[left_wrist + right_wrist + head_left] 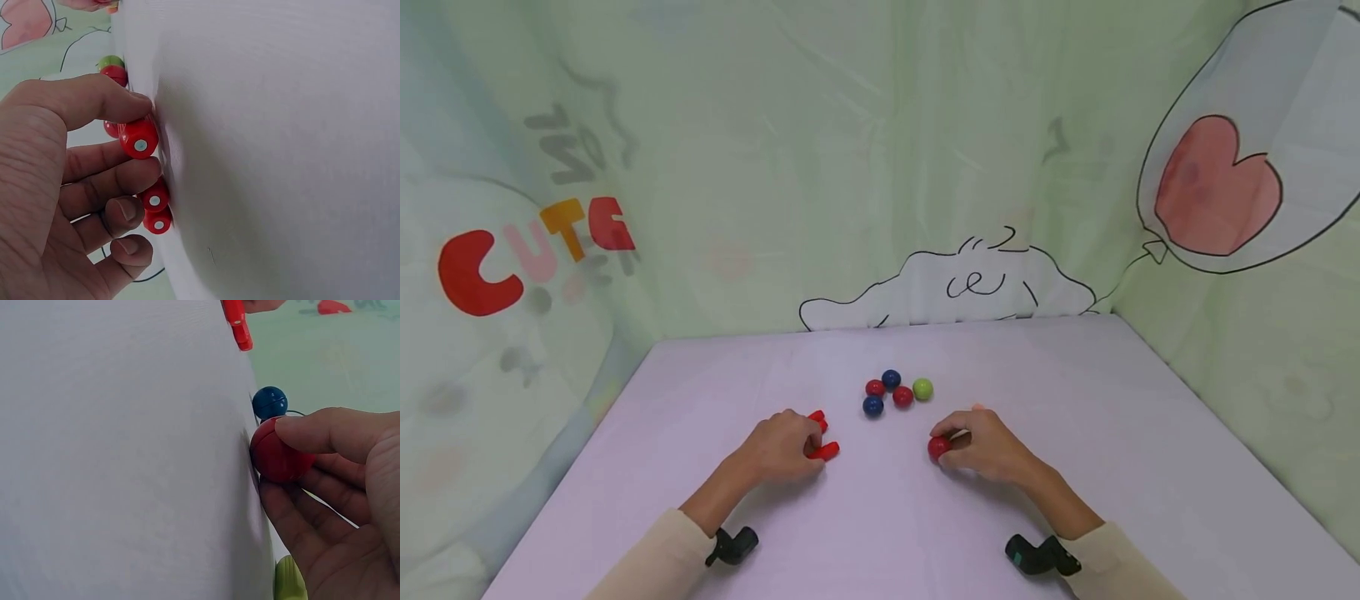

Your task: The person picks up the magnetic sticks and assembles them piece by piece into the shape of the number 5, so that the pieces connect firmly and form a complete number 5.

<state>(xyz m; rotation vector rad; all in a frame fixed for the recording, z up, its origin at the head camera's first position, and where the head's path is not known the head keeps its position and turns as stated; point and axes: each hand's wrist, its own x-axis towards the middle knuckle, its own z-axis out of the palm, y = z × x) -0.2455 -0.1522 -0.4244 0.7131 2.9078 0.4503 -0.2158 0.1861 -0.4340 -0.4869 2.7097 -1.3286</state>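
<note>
My left hand [785,446] pinches a red magnetic rod [826,451] between thumb and fingers, low over the table. The rod's end, with a pale round disc in it, faces the left wrist camera [140,144]. Two more red rods [154,199] lie right beside the fingers. On the other side, my right hand [988,446] holds a glossy red ball [281,450] by thumb and fingertips, at the table surface. Behind and between the hands lies a loose cluster: a lime green ball [922,389], two blue balls [873,407] and two red balls [903,397].
The white table [880,517] reaches back to a printed curtain [850,167]. A lime green ridged piece [289,581] is partly hidden by the right hand. An orange bit [977,407] peeks out behind that hand. Black wrist cameras [1041,556] sit at both cuffs.
</note>
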